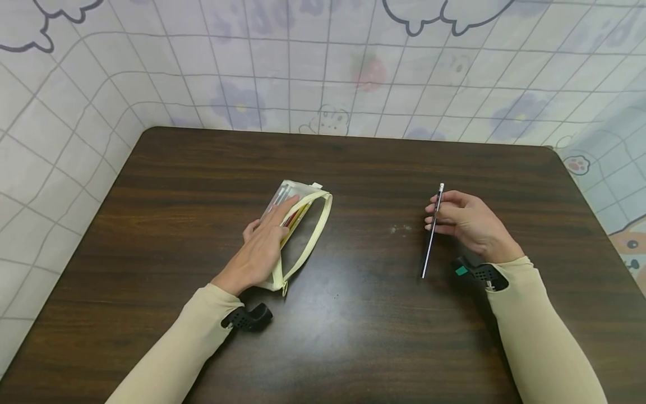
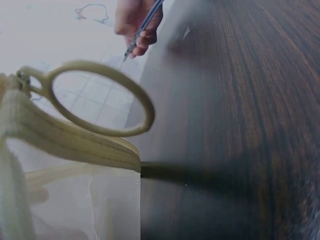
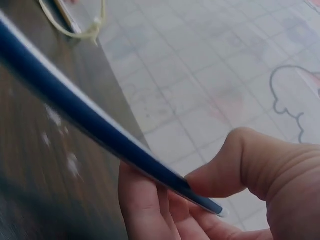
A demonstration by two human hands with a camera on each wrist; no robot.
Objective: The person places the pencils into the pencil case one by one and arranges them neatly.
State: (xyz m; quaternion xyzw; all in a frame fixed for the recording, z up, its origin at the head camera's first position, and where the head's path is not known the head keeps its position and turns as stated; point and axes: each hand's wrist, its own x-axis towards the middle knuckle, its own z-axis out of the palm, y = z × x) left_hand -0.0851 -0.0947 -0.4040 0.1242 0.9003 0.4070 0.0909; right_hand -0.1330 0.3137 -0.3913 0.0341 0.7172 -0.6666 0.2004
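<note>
My left hand (image 1: 258, 252) lies across a see-through pencil case (image 1: 277, 193) with pale yellow trim, holding it on the left half of the table. Its zipped mouth gapes to the right, and yellow and red pencils (image 1: 299, 219) show inside. In the left wrist view, a round zipper pull (image 2: 150, 114) stands out from the zip, and fingers show faintly through the clear wall. Off to the right, my right hand (image 1: 474, 227) pinches a dark blue pencil (image 1: 430, 247) with white stripes between thumb and fingers. Its white end points away from me, as the right wrist view also shows.
The dark wood table (image 1: 353, 314) has rounded far corners. A white grid-patterned covering (image 1: 323, 67) rises behind it and at both sides. Small pale marks (image 1: 401, 229) lie on the wood left of the pencil. Each wrist wears a black strap.
</note>
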